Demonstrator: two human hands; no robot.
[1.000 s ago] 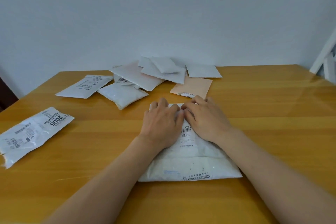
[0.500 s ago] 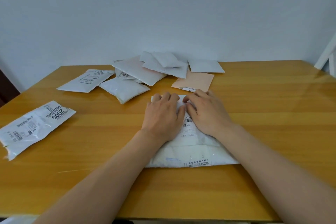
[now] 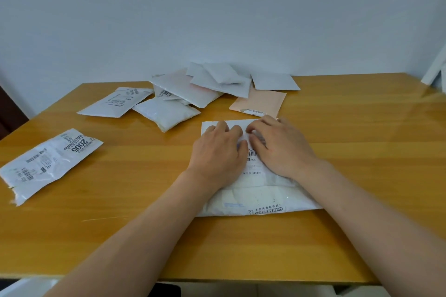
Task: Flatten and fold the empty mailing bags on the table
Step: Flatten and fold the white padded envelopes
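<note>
A white mailing bag (image 3: 255, 198) with a printed label lies flat on the wooden table (image 3: 362, 152) in front of me. My left hand (image 3: 218, 152) presses palm-down on its upper left part. Beside it, my right hand (image 3: 280, 147) presses on the upper right part, fingers slightly bent at the bag's far edge. The two hands nearly touch in the middle. Another white bag marked 2005 (image 3: 48, 164) lies at the left. A pile of several white bags (image 3: 205, 84) sits at the back, with a peach bag (image 3: 260, 103) next to it.
A plump white bag (image 3: 166, 113) and a labelled flat bag (image 3: 115, 102) lie left of the pile. A white wall stands behind the table. A white object (image 3: 434, 67) leans at the far right edge. The table's near edge runs below my forearms.
My view has tilted up a little, so the table sits lower in the frame. Both hands stay pressed on the bag, their fingers shifted slightly toward its far edge.
</note>
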